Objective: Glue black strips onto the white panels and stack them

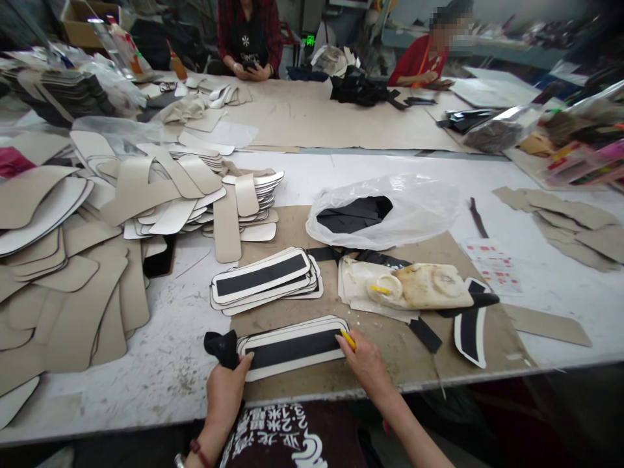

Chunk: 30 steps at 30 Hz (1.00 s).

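panel [295, 364]: white | strip [295, 349]: black | stick [348, 338]: yellow | bag [424, 208]: cloudy white | co-worker's shirt [227, 36]: plaid (red with black)

Left hand [225, 385]: most fingers hidden, grip unclear
Yellow tool [348, 338]: partly covered by right hand [364, 361]
Strip stack [295, 351]: lower layers mostly covered
Plastic bag [424, 209]: black contents [355, 215] partly hidden
Printed sheet [492, 268]: too small to read
Beige pieces [73, 318]: cut off, left edge
Packages [592, 153]: blurred, cut by right edge
Person in plaid [227, 40]: head cut off, top
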Each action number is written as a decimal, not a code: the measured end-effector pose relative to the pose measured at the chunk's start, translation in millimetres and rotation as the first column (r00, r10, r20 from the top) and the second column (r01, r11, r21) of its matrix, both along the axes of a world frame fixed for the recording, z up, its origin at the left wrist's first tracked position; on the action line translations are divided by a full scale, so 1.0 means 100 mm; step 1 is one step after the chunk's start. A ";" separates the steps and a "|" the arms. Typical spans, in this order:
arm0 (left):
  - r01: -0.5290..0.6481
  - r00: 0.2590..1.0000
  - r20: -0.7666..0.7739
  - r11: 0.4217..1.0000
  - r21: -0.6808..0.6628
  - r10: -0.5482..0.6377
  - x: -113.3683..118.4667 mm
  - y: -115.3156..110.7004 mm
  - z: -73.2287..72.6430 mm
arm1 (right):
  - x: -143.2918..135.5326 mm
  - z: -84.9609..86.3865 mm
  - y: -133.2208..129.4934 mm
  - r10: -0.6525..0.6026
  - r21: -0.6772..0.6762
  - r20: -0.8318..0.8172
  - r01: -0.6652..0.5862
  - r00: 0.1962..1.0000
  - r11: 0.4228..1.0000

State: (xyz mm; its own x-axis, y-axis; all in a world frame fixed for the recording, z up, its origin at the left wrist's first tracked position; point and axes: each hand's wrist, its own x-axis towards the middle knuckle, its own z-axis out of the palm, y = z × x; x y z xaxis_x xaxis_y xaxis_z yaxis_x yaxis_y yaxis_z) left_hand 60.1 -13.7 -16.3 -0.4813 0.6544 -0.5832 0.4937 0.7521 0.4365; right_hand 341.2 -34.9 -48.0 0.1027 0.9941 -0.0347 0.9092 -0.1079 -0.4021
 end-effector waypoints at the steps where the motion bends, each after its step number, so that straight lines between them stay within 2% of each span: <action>1: -0.001 1.000 -0.001 1.000 -0.005 0.001 0.00 0.00 0.01 | 0.00 0.00 0.00 0.001 0.003 -0.001 -0.001 1.000 1.000; 12: -0.045 0.998 0.056 0.996 0.074 0.041 0.01 -0.06 -0.04 | 0.04 -0.14 -0.02 0.027 -0.028 0.026 -0.026 0.999 0.999; 20: -0.039 0.998 0.056 0.996 0.078 0.035 0.00 -0.06 -0.07 | 0.02 -0.09 -0.01 0.024 -0.027 0.037 -0.023 0.999 0.999; 30: -0.059 0.996 0.065 0.997 0.055 0.055 -0.01 -0.08 -0.11 | 0.03 -0.15 -0.01 0.016 -0.046 0.064 -0.013 0.998 0.999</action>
State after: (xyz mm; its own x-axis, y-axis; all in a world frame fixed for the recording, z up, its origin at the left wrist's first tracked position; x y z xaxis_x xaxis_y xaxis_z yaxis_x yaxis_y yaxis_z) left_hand 59.5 -21.2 -27.3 -0.4820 0.6601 -0.5761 0.4211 0.7512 0.5084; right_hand 344.0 -36.3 -62.7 0.0921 0.9930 -0.0737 0.9346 -0.1117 -0.3377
